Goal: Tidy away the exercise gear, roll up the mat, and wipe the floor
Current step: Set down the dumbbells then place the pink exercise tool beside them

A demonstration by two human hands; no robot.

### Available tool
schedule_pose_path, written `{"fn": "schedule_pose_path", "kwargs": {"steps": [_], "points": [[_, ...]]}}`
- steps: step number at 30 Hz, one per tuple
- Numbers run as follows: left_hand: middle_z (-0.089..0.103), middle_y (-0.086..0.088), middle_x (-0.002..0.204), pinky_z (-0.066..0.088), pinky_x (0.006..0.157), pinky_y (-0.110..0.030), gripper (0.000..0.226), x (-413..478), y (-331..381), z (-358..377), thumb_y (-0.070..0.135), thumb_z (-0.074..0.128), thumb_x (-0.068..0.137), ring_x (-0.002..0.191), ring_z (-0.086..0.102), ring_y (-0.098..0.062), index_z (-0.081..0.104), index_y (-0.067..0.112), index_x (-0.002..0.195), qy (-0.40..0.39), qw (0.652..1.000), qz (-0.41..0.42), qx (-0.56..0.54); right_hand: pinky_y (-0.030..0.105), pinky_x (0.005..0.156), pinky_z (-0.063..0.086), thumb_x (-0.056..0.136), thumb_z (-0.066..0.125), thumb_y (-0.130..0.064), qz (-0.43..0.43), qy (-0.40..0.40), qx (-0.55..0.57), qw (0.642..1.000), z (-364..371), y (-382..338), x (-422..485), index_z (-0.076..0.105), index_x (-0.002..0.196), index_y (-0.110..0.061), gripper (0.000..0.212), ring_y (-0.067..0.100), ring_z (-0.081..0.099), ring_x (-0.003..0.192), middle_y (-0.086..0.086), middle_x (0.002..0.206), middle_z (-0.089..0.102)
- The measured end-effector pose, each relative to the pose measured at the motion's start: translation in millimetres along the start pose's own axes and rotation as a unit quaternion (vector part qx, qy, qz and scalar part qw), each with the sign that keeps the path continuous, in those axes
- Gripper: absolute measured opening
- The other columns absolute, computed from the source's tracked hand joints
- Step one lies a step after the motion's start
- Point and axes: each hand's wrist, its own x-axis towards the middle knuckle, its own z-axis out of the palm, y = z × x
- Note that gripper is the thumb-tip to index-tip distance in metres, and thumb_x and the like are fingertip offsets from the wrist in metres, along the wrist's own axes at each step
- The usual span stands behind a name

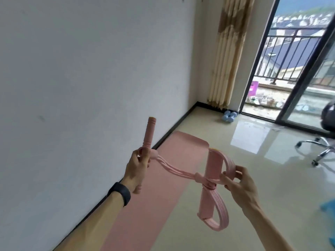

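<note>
I hold a pink pedal resistance band (pixel 181 170) up in front of me with both hands. My left hand (pixel 136 169) is closed around its ribbed bar handle, which stands nearly upright. My right hand (pixel 239 183) pinches the upper foot loop beside the flat pedal bar (pixel 212 180). Several thin pink cords run between the handle and the pedal. Below, a pink exercise mat (pixel 163 187) lies unrolled on the tiled floor along the white wall. Two pale blue dumbbells (pixel 229 115) rest on the floor near the curtain.
A beige curtain (pixel 228 51) hangs in the corner beside an open sliding door (pixel 308 73) onto a balcony. An office chair (pixel 319 144) with a chrome wheeled base stands at the right. Something blue (pixel 329 205) shows at the right edge.
</note>
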Motion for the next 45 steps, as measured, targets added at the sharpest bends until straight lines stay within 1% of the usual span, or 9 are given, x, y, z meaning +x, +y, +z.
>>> {"fn": "schedule_pose_path", "kwargs": {"steps": [9,14,17,22,27,31,36,41,45], "points": [[0.067,-0.010,0.096,0.054,0.084,-0.045,0.010,77.0,114.5,150.5,0.041,0.055,0.097,0.087,0.065,-0.028,0.057,0.044,0.107,-0.097,0.988,0.096,-0.071,0.048,0.081,0.060,0.075,0.084,-0.020,0.007,0.105,0.108,0.989,-101.2,-1.3,90.3,0.058,0.103,-0.015,0.038,0.020,0.074,0.081,0.002,0.100,0.068],[0.067,-0.006,0.099,0.053,0.085,-0.038,0.020,136.3,153.8,242.5,0.032,0.060,0.096,0.091,0.064,-0.027,0.057,0.039,0.114,-0.139,0.980,0.116,-0.087,0.052,0.082,0.058,0.073,0.083,-0.026,0.010,0.124,0.095,0.988,-128.2,-4.9,193.6,0.057,0.102,-0.021,0.039,0.022,0.073,0.080,0.000,0.099,0.068],[0.067,0.001,0.100,0.049,0.082,-0.034,0.021,184.7,173.0,293.2,0.028,0.062,0.095,0.091,0.064,-0.021,0.057,0.041,0.109,-0.164,0.974,0.126,-0.089,0.046,0.082,0.060,0.076,0.082,-0.019,0.011,0.122,0.119,0.985,-137.1,-14.8,267.4,0.056,0.102,-0.017,0.038,0.024,0.072,0.085,0.004,0.104,0.066],[0.068,-0.002,0.100,0.052,0.084,-0.043,0.030,268.0,205.6,376.0,0.026,0.068,0.090,0.095,0.065,-0.027,0.055,0.046,0.108,-0.210,0.969,0.116,-0.062,0.039,0.088,0.059,0.078,0.080,-0.011,0.027,0.124,0.207,0.970,-160.4,-29.9,369.9,0.054,0.109,-0.010,0.040,0.022,0.073,0.093,0.010,0.110,0.066],[0.069,-0.006,0.097,0.052,0.076,-0.034,0.037,325.2,238.9,460.6,0.029,0.073,0.087,0.093,0.067,-0.023,0.053,0.042,0.114,-0.274,0.955,0.113,-0.020,0.038,0.087,0.059,0.078,0.081,-0.015,0.055,0.155,0.237,0.957,-183.9,-27.3,456.4,0.053,0.112,-0.009,0.044,0.022,0.072,0.095,0.012,0.112,0.065],[0.070,0.009,0.096,0.053,0.083,-0.035,0.044,371.2,247.4,538.3,0.030,0.079,0.080,0.094,0.065,-0.013,0.052,0.045,0.111,-0.302,0.946,0.118,0.016,0.038,0.085,0.058,0.083,0.075,-0.006,0.087,0.173,0.278,0.941,-193.9,-9.3,533.6,0.050,0.111,-0.006,0.038,0.025,0.072,0.095,0.016,0.111,0.066],[0.066,0.015,0.093,0.055,0.073,-0.023,0.047,412.3,247.7,641.0,0.042,0.076,0.077,0.087,0.066,-0.003,0.048,0.052,0.113,-0.368,0.917,0.113,0.107,0.046,0.089,0.058,0.084,0.070,0.000,0.148,0.135,0.346,0.917,-197.0,8.1,650.9,0.048,0.116,-0.003,0.040,0.036,0.068,0.106,0.019,0.116,0.064],[0.067,0.014,0.101,0.054,0.086,-0.030,0.055,469.4,260.3,722.4,0.050,0.071,0.077,0.096,0.064,-0.009,0.042,0.058,0.122,-0.352,0.913,0.114,0.173,0.045,0.086,0.057,0.088,0.060,0.006,0.195,0.091,0.382,0.898,-216.8,17.4,759.7,0.045,0.123,0.000,0.038,0.040,0.068,0.099,0.017,0.110,0.063],[0.066,0.014,0.091,0.054,0.076,-0.027,0.075,511.1,268.0,763.2,0.042,0.075,0.070,0.085,0.064,-0.006,0.031,0.064,0.127,-0.378,0.896,0.102,0.209,0.044,0.085,0.057,0.091,0.060,0.004,0.245,0.040,0.401,0.882,-220.5,28.9,833.7,0.046,0.123,0.000,0.035,0.039,0.071,0.096,0.021,0.112,0.066]]}}
